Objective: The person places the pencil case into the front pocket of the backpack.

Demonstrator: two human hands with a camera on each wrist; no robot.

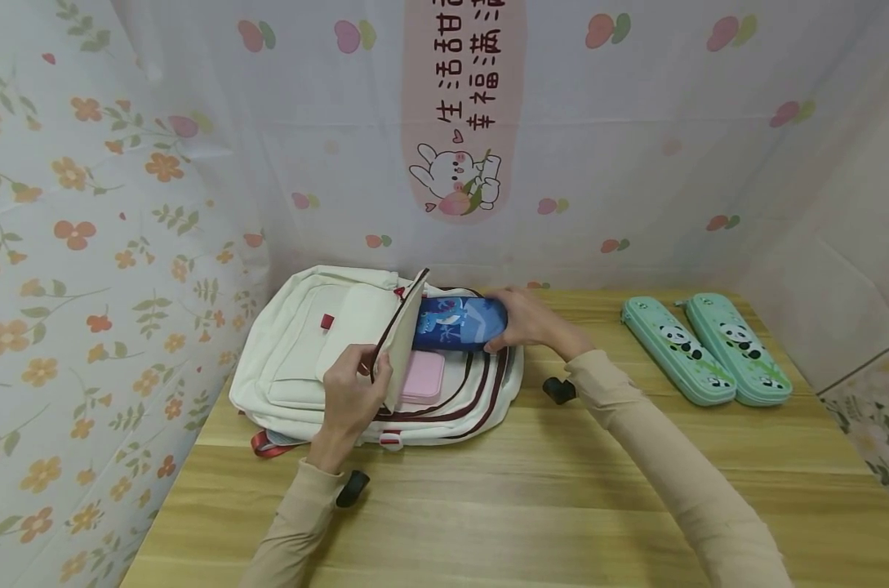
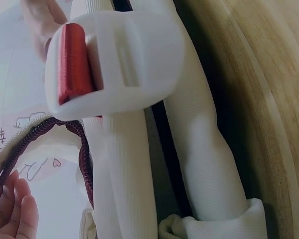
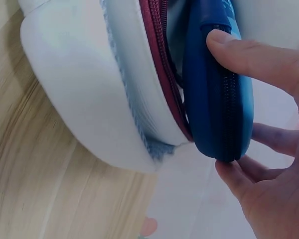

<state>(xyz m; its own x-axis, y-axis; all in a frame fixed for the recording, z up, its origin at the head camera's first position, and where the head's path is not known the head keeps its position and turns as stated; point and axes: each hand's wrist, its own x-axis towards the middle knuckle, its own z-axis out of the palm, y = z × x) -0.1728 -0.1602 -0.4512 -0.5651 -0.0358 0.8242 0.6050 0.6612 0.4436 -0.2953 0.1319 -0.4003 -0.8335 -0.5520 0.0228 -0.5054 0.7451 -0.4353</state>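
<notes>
A white backpack [image 1: 290,327] with dark red zippers lies on the table, its front pocket unzipped. My left hand [image 1: 357,390] pinches the edge of the raised pocket flap [image 1: 403,343]; in the left wrist view its curled fingers [image 2: 12,204] are by the zipper edge. My right hand [image 1: 525,320] grips the end of a blue pencil case [image 1: 462,322], which lies partly in the pocket opening. The right wrist view has the thumb on the zipper side of the blue case [image 3: 219,99] and fingers round its end. A pink case [image 1: 424,376] sits inside the pocket, below the blue one.
Two green panda pencil cases [image 1: 679,351] [image 1: 740,349] lie side by side at the right of the wooden table [image 1: 488,506]. A patterned curtain [image 1: 326,163] hangs behind. Black pieces [image 1: 352,488] [image 1: 559,389] show at both wrists.
</notes>
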